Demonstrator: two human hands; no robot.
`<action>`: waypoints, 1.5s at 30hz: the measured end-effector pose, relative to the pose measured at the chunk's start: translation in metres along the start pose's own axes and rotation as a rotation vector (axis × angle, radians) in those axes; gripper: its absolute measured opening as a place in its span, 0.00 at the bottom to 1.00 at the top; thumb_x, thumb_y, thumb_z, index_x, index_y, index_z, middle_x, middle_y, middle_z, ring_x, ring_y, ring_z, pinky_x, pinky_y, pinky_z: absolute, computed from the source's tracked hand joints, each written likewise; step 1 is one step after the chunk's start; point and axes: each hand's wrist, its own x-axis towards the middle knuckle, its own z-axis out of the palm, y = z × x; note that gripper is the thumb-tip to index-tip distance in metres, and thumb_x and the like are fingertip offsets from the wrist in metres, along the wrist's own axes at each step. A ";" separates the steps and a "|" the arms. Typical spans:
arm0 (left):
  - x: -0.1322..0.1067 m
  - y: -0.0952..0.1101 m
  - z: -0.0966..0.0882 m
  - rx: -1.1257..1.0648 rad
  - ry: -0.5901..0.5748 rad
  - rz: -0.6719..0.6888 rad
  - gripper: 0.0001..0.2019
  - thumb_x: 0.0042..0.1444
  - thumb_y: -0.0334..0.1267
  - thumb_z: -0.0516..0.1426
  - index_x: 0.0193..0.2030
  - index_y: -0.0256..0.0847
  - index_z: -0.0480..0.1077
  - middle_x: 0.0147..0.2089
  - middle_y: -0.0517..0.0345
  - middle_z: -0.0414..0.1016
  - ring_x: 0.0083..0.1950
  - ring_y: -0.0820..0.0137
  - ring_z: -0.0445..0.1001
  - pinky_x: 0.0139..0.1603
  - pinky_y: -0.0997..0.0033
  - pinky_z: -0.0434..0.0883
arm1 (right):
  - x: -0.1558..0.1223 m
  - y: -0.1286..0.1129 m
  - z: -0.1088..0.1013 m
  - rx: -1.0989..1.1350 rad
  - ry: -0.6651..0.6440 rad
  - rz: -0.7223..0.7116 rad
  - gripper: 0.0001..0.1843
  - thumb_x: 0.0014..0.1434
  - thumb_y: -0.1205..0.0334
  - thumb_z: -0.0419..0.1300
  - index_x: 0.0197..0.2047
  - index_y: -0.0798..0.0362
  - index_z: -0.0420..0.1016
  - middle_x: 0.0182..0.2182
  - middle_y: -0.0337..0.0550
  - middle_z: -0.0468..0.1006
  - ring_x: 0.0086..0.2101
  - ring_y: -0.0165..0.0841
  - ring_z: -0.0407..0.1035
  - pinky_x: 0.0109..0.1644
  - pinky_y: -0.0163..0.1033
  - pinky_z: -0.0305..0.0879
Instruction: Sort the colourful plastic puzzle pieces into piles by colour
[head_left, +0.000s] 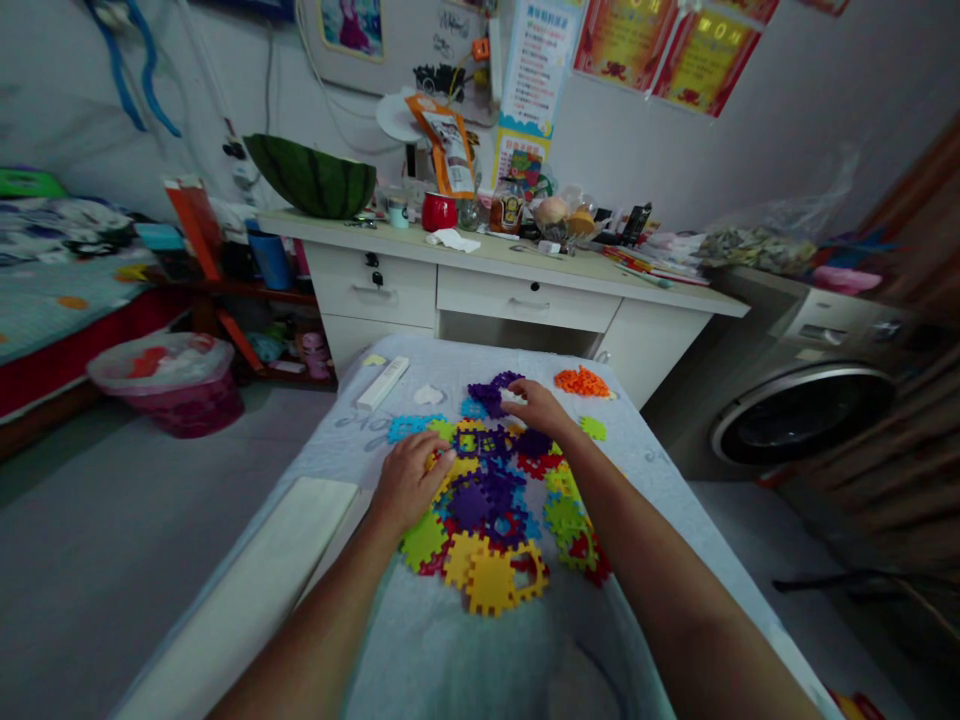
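Observation:
My left hand rests low at the left edge of a heap of gear-edged plastic building pieces. Its fingers are loosely bent and apart, beside a yellow piece; I see nothing held. My right hand reaches over the far side of the heap, thumb and forefinger apart, near the purple pieces. Between them lie a purple window-like piece and other purple pieces. Yellow pieces lie nearest me, with green pieces to the left and more green pieces under my right forearm.
Small orange parts form a pile at the far right of the cloth-covered table. A white bar lies far left. Behind stands a white desk with a cut watermelon; a washing machine is on the right.

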 end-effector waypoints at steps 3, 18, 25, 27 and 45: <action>-0.001 0.003 -0.001 0.043 -0.013 0.003 0.16 0.61 0.51 0.52 0.44 0.44 0.75 0.54 0.52 0.75 0.57 0.59 0.70 0.60 0.53 0.65 | 0.026 0.000 0.022 -0.108 -0.026 0.067 0.34 0.55 0.50 0.64 0.63 0.49 0.64 0.58 0.51 0.69 0.57 0.42 0.63 0.59 0.46 0.60; -0.002 0.004 0.000 0.081 -0.016 -0.034 0.12 0.56 0.45 0.57 0.43 0.46 0.75 0.56 0.53 0.73 0.58 0.57 0.69 0.60 0.52 0.65 | 0.022 -0.005 0.024 -0.226 -0.103 -0.098 0.18 0.52 0.69 0.60 0.47 0.53 0.76 0.46 0.49 0.71 0.44 0.37 0.68 0.50 0.39 0.63; -0.001 0.004 0.000 0.001 0.018 -0.025 0.18 0.65 0.49 0.46 0.45 0.45 0.74 0.54 0.53 0.75 0.57 0.62 0.70 0.60 0.56 0.65 | -0.026 -0.019 -0.035 0.248 -0.392 -0.302 0.17 0.54 0.60 0.64 0.48 0.51 0.75 0.45 0.40 0.76 0.43 0.32 0.70 0.50 0.37 0.65; -0.001 0.003 0.000 -0.025 0.031 -0.014 0.19 0.66 0.48 0.44 0.45 0.44 0.73 0.53 0.54 0.76 0.57 0.63 0.70 0.60 0.57 0.65 | -0.026 -0.020 -0.040 0.298 -0.498 -0.295 0.20 0.56 0.54 0.63 0.52 0.50 0.74 0.48 0.40 0.76 0.43 0.32 0.72 0.48 0.36 0.66; -0.002 0.008 -0.003 0.050 -0.010 -0.017 0.17 0.61 0.52 0.52 0.45 0.45 0.75 0.55 0.53 0.74 0.57 0.58 0.70 0.59 0.53 0.66 | 0.065 0.031 0.032 -0.378 -0.048 0.193 0.26 0.59 0.55 0.59 0.59 0.52 0.68 0.57 0.57 0.70 0.55 0.48 0.66 0.54 0.48 0.64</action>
